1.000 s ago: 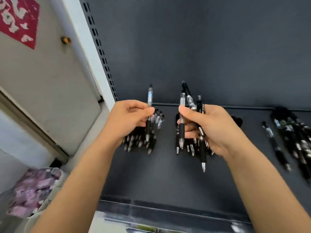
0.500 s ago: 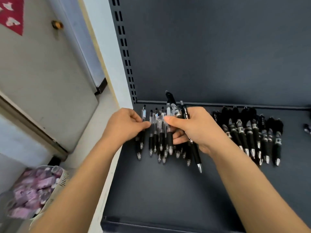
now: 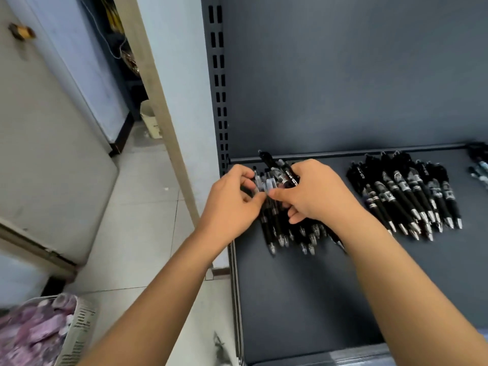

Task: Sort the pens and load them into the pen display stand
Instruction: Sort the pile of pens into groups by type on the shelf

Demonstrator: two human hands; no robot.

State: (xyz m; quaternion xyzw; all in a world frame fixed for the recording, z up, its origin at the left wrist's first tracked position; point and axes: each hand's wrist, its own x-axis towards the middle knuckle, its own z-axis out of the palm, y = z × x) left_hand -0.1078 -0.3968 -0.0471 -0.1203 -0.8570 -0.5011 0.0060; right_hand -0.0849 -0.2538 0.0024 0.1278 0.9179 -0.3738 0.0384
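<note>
From the head camera, both hands meet over a pile of black pens [image 3: 287,231] lying at the back left corner of the dark grey shelf [image 3: 303,299]. The left hand [image 3: 232,202] has its thumb and fingers pinched together on a clear-barrelled pen [image 3: 260,184] at the top of that pile. The right hand [image 3: 314,192] is closed around a few black pens [image 3: 286,171], whose upper ends stick out above the thumb towards the shelf's back edge. A second group of black pens [image 3: 406,196] lies in a row further right, tips pointing to the front edge. More pens [image 3: 479,165] show at the far right edge. A basket [image 3: 47,334] stands on the floor at lower left.
</note>
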